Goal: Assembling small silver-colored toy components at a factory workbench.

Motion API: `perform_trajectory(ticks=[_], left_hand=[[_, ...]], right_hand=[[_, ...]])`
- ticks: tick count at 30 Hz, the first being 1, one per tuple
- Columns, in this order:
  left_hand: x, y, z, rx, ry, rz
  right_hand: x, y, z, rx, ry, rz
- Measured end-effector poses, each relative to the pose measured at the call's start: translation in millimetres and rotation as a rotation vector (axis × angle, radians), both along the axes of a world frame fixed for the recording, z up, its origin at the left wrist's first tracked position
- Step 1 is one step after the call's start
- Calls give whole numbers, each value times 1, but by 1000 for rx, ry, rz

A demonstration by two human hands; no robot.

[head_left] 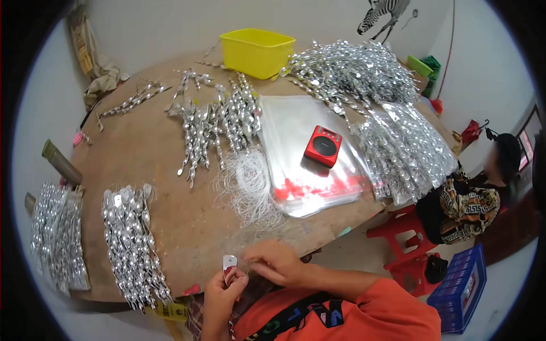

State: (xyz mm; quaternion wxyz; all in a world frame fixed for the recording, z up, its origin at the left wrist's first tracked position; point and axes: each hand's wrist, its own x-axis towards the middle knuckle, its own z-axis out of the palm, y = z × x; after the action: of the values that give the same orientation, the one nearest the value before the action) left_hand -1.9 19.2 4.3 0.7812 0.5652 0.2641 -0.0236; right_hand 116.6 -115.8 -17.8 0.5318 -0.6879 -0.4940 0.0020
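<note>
My left hand (222, 295) is at the table's near edge, its thumb and fingers pinching a shiny silver strip (230, 262) whose flat end stands up above the fingertips. More of the strip hangs below that hand. My right hand (276, 262) is just beside it, fingers curled in a pinch close to the left thumb. Whatever lies between the right fingertips is too small and blurred to make out. Beyond the hands is a loose heap of white strings (248, 184). To the left, a bundle of twisted silver strips (131, 244) hangs slightly over the edge.
A red speaker (324, 146) rests on clear plastic bags (287, 125). Silver strips (352, 71) are piled behind, near a yellow basin (259, 54); bagged bundles (404, 150) lie right, another (57, 238) far left. A person (469, 199) sits by red stools (404, 233) and a blue crate (458, 290).
</note>
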Motion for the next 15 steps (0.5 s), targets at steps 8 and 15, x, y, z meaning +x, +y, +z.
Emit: perform_trajectory(ticks=[8, 15], left_hand=[[-2, -4, -3, 21, -94, 65], [7, -10, 15, 93, -38, 61]], right_hand=[[-1, 1, -2, -94, -82, 211], [7, -10, -1, -66, -194, 131]])
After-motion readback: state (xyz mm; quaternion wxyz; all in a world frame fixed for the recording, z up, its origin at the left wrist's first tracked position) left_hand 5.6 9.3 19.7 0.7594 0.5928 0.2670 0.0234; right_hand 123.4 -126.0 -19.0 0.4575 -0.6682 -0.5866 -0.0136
